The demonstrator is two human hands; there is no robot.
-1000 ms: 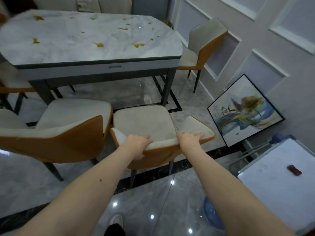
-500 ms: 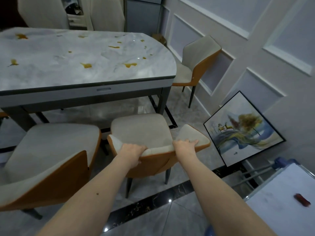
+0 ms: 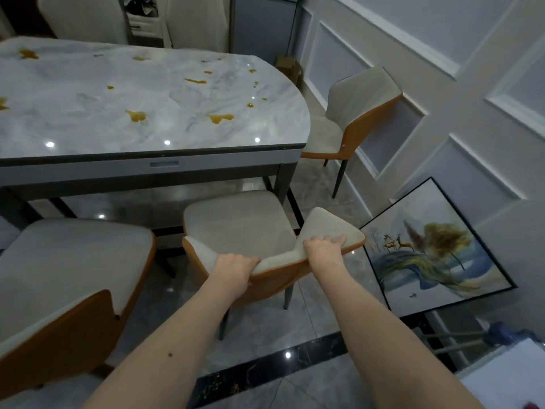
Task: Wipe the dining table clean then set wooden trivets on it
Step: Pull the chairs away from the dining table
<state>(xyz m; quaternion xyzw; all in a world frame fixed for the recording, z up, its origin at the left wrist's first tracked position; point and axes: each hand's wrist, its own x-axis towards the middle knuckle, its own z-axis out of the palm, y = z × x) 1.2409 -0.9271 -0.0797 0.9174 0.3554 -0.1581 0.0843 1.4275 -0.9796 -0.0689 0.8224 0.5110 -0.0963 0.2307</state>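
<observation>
Marble dining table spattered with amber stains — glossy tiled floor.

Two bare forearms in view, entering from bottom edge. No sleeves, no gloves visible on either. Left hand: bare, no ring or watch seen at wrist. Right hand: bare, likewise unadorned; fingers short-nailed as far as blur allows. Left forearm: one small dark mole on inner surface, about midway along visible length. Upper arms, torso, clothing out of frame.
</observation>
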